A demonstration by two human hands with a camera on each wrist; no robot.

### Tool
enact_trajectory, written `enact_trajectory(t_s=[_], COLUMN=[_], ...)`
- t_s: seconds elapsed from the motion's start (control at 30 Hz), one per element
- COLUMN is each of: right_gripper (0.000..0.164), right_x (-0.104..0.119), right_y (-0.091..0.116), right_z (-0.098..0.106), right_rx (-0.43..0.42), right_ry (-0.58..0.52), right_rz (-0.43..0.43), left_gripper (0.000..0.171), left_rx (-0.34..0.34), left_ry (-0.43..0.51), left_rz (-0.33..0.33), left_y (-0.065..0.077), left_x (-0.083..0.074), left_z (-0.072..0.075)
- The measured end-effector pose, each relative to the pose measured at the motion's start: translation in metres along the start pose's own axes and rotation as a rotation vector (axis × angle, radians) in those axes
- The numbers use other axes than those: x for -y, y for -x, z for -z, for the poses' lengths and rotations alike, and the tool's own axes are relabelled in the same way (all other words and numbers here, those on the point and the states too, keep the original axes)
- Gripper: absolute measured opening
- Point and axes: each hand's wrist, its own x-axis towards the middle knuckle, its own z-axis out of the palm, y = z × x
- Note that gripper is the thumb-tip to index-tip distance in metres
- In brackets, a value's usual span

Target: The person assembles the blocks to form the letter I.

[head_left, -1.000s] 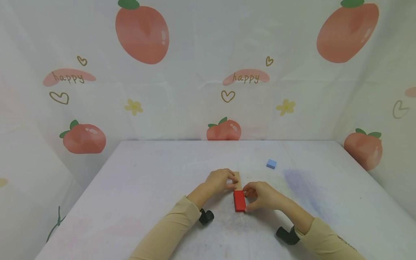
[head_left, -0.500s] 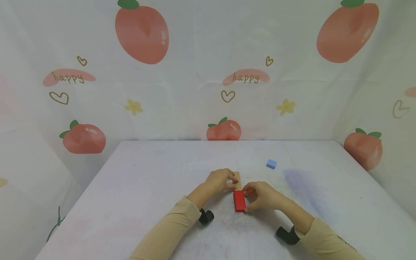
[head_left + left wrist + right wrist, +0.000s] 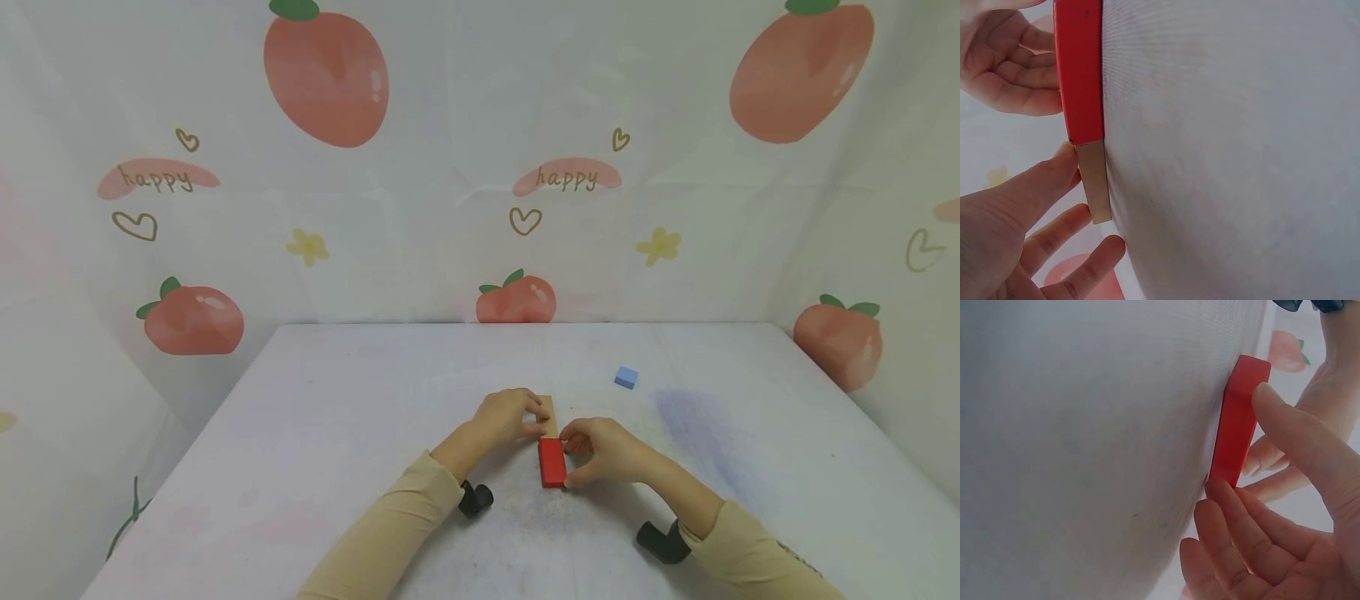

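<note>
Evidently, by the partly spread fingers of the right hand [image 3: 609,452], the red rectangular block [image 3: 552,463] is held at both ends, while the bare-wood block [image 3: 1095,181] is pinched between the thumb and fingers of the left hand [image 3: 510,415]. Already both blocks are lined up end to end on the surface [image 3: 375,400]; farther off, the small blue block [image 3: 627,377] is left apart, untouched.

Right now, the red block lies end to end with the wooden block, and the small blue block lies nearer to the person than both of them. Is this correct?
Not entirely. The small blue block lies farther away than both, as the head view shows. The red block does lie end to end with the wooden block.
</note>
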Motion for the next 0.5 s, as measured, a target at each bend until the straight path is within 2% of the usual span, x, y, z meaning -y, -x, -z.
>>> enact_trajectory(t_s=[0.33,0.5], right_gripper=[0.050,0.052], right_x=[-0.0017,-0.0022], right_y=[0.0003,0.0018], right_z=[0.0009,0.0032], right_rx=[0.007,0.010], right_ry=[0.006,-0.002], right_rz=[-0.006,-0.019], left_gripper=[0.025,0.030], left_rx=[-0.005,0.037], left_ry=[-0.006,0.015], left_rz=[-0.017,-0.019], left_y=[-0.0006,0.0015], left_x=[0.0006,0.0009], left_z=[-0.0020,-0.0012])
